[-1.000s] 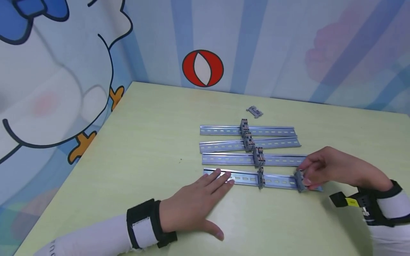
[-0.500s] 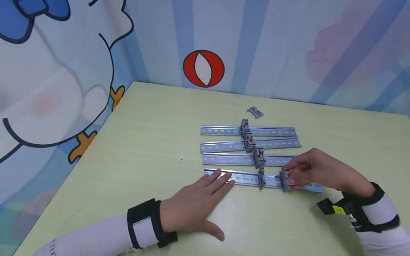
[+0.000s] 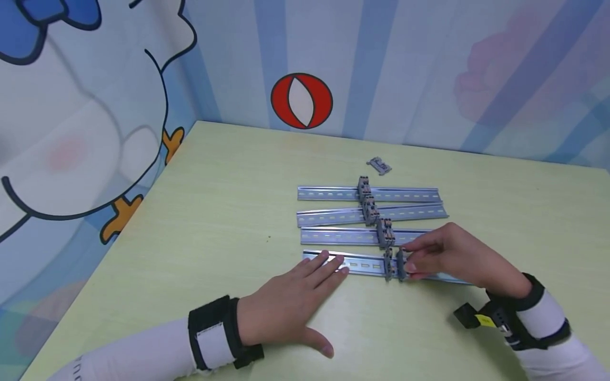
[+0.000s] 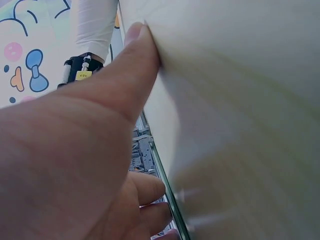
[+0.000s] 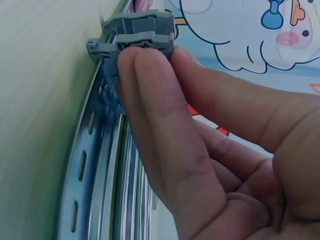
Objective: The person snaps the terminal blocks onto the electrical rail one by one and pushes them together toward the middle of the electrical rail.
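Note:
My right hand pinches a grey terminal block on the nearest slotted metal DIN rail. Another terminal block stands on that rail just left of it, with a narrow gap between the two in the head view. In the right wrist view, fingers and thumb cover much of the held terminal block. My left hand lies flat with spread fingers, its fingertips resting on the left end of the same rail. In the left wrist view, the thumb reaches out over the tabletop.
Behind lie three more DIN rails, one of them the third rail, each carrying grey terminal blocks near the middle. A loose terminal block lies flat beyond the farthest rail. A wall with cartoon pictures borders the table at back and left.
My right hand has moved left along the nearest rail with the pinched terminal block, bringing it close beside the standing one. The left hand stays in place.

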